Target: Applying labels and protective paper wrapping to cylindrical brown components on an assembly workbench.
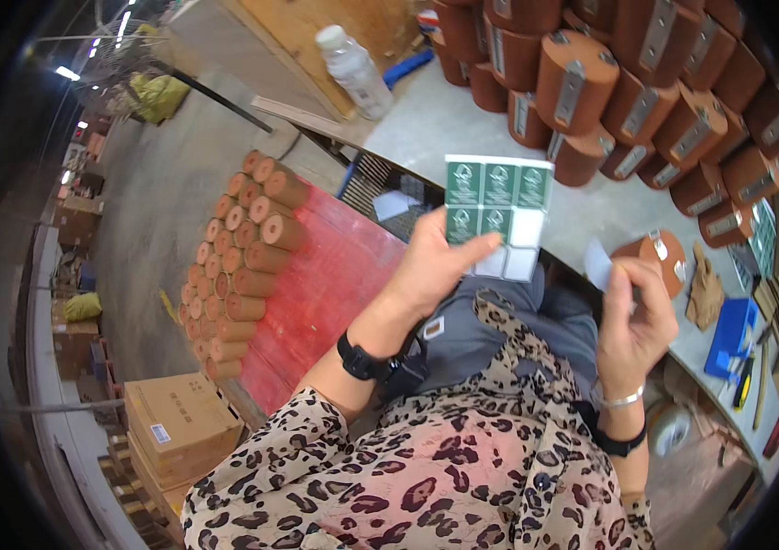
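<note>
My left hand [433,266] holds up a sheet of green square stickers [497,203]; several of its lower squares are bare white backing. My right hand [635,316] pinches a small pale sticker [597,265] between thumb and fingers, just to the right of the sheet. A brown cylinder roll [655,254] with a metal clip lies on the grey workbench [435,119] right behind my right hand. A black watch is on my left wrist and a bracelet on my right one.
Many brown cylinder rolls [628,82] are stacked at the back of the bench. A white plastic bottle [354,70] stands at its far left. More rolls [241,257] lie piled on a red cart; cardboard boxes [178,422] sit lower left. A blue box [730,335] and tools lie at right.
</note>
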Tool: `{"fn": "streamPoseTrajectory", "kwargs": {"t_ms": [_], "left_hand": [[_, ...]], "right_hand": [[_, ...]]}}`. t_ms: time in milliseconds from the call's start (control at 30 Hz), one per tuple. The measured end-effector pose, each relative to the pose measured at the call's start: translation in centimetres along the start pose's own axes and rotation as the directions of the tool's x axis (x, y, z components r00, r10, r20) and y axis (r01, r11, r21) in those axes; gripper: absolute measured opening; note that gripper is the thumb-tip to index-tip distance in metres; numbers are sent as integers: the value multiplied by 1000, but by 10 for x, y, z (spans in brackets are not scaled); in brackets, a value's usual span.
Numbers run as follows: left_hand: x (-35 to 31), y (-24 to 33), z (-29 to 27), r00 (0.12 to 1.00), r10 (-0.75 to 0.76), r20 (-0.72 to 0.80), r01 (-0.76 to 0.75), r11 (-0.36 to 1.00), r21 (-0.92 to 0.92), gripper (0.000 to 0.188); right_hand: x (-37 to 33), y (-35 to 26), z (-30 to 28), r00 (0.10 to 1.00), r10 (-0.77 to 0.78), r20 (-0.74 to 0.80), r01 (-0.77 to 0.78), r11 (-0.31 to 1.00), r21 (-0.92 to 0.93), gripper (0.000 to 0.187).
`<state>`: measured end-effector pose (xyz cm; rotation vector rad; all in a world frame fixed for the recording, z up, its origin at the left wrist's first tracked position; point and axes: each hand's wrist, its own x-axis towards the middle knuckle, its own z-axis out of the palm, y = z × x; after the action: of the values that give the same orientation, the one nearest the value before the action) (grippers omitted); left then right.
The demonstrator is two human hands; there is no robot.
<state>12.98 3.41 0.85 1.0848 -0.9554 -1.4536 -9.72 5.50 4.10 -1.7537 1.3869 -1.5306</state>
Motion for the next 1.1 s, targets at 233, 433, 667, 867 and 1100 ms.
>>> {"fn": "streamPoseTrajectory", "kwargs": {"t_ms": [233,433,667,867,1100], "left_hand": [[138,11,-103,962,120,-244,-67,974,214,22],[161,5,-97,758,463,-459,123,590,798,54],[36,5,2,465,809,360,-635,21,773,56],[1,-16,36,274,784,557,-761,-177,624,49],[-7,-11,48,286,730,621,-795,-180,579,37]], "right_hand": [[-7,-11,-15,997,-57,50,54,997,63,3],[-16,-10,-19,994,1,110,-1,1000,7,3],[-14,-6,-20,974,180,137,-195,975,103,3],[-11,-10,-16,952,278,131,-300,931,207,7],[-20,-11,-26,942,309,132,-331,920,211,9]]}}
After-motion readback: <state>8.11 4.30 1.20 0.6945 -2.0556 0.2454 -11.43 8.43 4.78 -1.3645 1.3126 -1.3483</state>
